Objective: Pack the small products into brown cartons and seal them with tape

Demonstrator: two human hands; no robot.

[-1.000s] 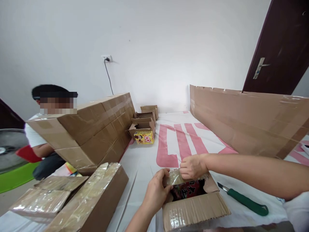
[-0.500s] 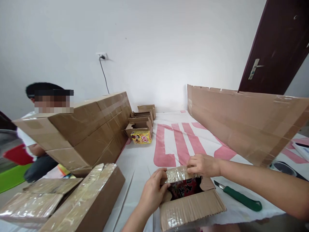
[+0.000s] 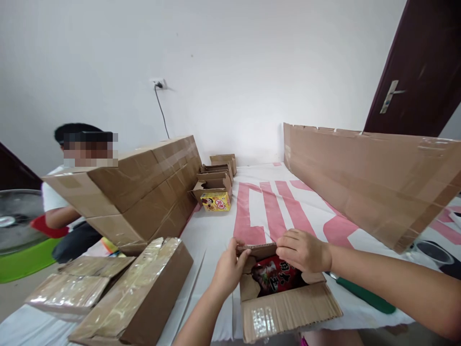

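Observation:
A small cardboard box [image 3: 295,307] stands at the table's near edge, its top flaps folded out. Inside lies a red and black packet [image 3: 272,275] with printed characters. My left hand [image 3: 232,266] pinches the far left corner of the box at the far flap, fingers closed. My right hand [image 3: 304,252] is closed on the same far flap near its right end, thumb hidden. Just right of the box, partly behind my right forearm, is a utility knife [image 3: 367,294] with a green handle.
Taped cartons [image 3: 154,283] stand at the left, below a long stack of boxes [image 3: 144,187]. Open boxes and a yellow printed box [image 3: 215,202] stand further back. A tall cardboard panel [image 3: 360,182] borders the right. Another person [image 3: 57,197] sits beyond the stack.
The far flap has swung up and back, away from the opening, so more of the packet shows. Both hands stay on it. The view has shifted slightly left.

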